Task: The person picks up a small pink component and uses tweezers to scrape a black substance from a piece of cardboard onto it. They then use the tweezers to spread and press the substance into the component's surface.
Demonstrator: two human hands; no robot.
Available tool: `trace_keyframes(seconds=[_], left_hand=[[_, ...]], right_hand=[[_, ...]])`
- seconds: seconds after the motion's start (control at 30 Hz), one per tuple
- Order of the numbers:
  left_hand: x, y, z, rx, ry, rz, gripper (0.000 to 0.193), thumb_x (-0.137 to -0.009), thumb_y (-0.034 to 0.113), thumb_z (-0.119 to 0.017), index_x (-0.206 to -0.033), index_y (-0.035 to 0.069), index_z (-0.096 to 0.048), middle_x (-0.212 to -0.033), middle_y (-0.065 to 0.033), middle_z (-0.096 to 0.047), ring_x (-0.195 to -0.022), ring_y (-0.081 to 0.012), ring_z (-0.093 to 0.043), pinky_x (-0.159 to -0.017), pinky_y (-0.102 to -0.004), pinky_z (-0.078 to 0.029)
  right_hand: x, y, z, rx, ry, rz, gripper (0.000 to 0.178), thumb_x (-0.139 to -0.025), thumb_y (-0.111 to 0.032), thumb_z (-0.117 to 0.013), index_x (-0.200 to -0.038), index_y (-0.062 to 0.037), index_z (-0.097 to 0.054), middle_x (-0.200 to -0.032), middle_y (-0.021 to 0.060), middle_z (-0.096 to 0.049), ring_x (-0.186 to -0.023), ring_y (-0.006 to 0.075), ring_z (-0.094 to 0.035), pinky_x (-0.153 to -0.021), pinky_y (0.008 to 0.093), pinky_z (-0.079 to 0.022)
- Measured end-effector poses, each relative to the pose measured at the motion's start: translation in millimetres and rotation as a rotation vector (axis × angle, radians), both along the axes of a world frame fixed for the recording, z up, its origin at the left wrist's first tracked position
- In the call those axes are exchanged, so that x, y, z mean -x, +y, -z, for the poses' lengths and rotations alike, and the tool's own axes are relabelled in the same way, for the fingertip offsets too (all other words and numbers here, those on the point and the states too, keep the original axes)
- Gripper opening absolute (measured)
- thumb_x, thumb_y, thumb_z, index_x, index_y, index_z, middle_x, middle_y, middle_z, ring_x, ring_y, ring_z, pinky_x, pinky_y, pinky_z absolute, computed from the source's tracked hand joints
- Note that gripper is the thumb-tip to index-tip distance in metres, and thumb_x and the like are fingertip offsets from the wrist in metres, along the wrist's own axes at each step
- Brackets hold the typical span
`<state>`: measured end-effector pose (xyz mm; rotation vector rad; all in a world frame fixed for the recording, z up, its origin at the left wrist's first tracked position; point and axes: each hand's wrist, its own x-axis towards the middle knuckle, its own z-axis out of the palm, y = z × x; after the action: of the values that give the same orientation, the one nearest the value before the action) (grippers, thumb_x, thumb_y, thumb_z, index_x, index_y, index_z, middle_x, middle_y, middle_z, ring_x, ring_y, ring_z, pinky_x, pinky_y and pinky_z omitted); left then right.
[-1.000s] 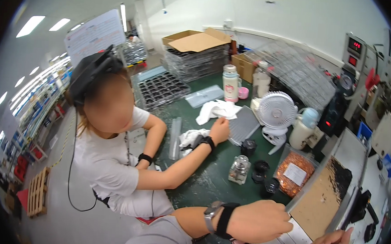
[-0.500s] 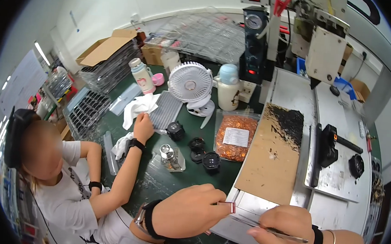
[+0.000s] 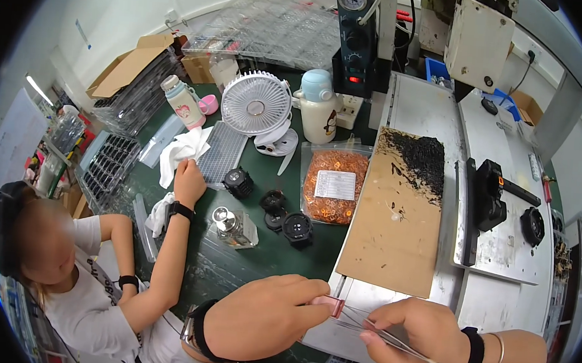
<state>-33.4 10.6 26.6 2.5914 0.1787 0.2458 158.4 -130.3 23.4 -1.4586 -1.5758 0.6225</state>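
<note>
My left hand (image 3: 257, 321) pinches a small flat piece with a reddish edge (image 3: 334, 306) between thumb and fingers; its exact kind I cannot make out. Metal tweezers (image 3: 409, 350) lie in my right hand (image 3: 422, 336), held between thumb and fingers. Their thin tips point left and reach the small piece's edge; whether they touch it I cannot tell. Both hands hover over the front edge of the light metal machine bed (image 3: 360, 298). Just beyond them lies a brown cardboard sheet (image 3: 390, 252) with a pile of small black parts (image 3: 417, 160) at its far end.
A bag of orange parts (image 3: 330, 194) lies left of the cardboard. Black round parts (image 3: 297, 229) and a glass dispenser bottle (image 3: 234, 228) stand on the green table, with a white fan (image 3: 255, 108) behind. A black fixture (image 3: 488, 202) sits right. A co-worker's arm (image 3: 174, 254) rests at left.
The tweezer tips have come up and closer to the small piece in my left hand. The whole view has shifted, so the table things appear further left and higher.
</note>
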Motion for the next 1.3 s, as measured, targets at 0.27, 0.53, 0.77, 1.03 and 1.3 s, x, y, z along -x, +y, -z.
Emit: trace_keyframes(seconds=[0.27,0.53,0.77,1.03,1.3], left_hand=[[-3,1,-1,-0.008,0.002,-0.035,0.012,-0.088,0.005,-0.057,-0.099,0.000,-0.061,-0.103,-0.0132,-0.054,-0.083,-0.0262,-0.060,-0.070,-0.0340,-0.051],[-3,5,6,-0.047,-0.040,0.005,0.021,-0.082,0.006,-0.063,-0.103,0.002,-0.063,-0.110,-0.0150,-0.053,-0.090,-0.0279,-0.060,-0.075,-0.0333,-0.052],[-6,-8,3,0.031,-0.024,-0.187,0.025,-0.075,0.012,-0.076,-0.098,0.007,-0.069,-0.117,-0.0134,-0.058,-0.096,-0.0295,-0.064,-0.078,-0.0349,-0.055],[-5,2,6,-0.080,-0.036,-0.020,0.019,-0.080,0.009,-0.068,-0.095,0.000,-0.062,-0.116,-0.0203,-0.055,-0.097,-0.0331,-0.062,-0.082,-0.0364,-0.053],[-6,-4,4,-0.098,-0.046,-0.136,0.017,-0.071,0.011,-0.077,-0.087,0.008,-0.071,-0.117,-0.0144,-0.064,-0.092,-0.0299,-0.067,-0.075,-0.0358,-0.055]], right_hand=[[-2,1,8,-0.099,-0.145,-0.057,0.021,-0.076,-0.002,-0.077,-0.086,-0.0037,-0.058,-0.085,0.0111,-0.068,-0.067,0.0252,-0.065,-0.059,0.0316,-0.050],[-3,3,7,-0.137,-0.151,-0.064,0.023,-0.075,-0.001,-0.076,-0.088,-0.0019,-0.057,-0.081,0.0130,-0.067,-0.064,0.0255,-0.064,-0.057,0.0305,-0.050],[-5,3,2,-0.089,-0.146,-0.102,0.025,-0.075,-0.002,-0.075,-0.091,-0.0002,-0.056,-0.081,0.0154,-0.067,-0.064,0.0262,-0.065,-0.058,0.0314,-0.051],[-1,7,6,-0.105,-0.139,0.007,0.025,-0.077,-0.003,-0.073,-0.100,-0.0016,-0.063,-0.096,0.0168,-0.067,-0.082,0.0286,-0.067,-0.074,0.0312,-0.053],[-1,2,12,-0.067,-0.042,-0.024,0.027,-0.076,-0.003,-0.074,-0.098,-0.0035,-0.058,-0.093,0.0120,-0.068,-0.075,0.0258,-0.067,-0.067,0.0299,-0.053]])
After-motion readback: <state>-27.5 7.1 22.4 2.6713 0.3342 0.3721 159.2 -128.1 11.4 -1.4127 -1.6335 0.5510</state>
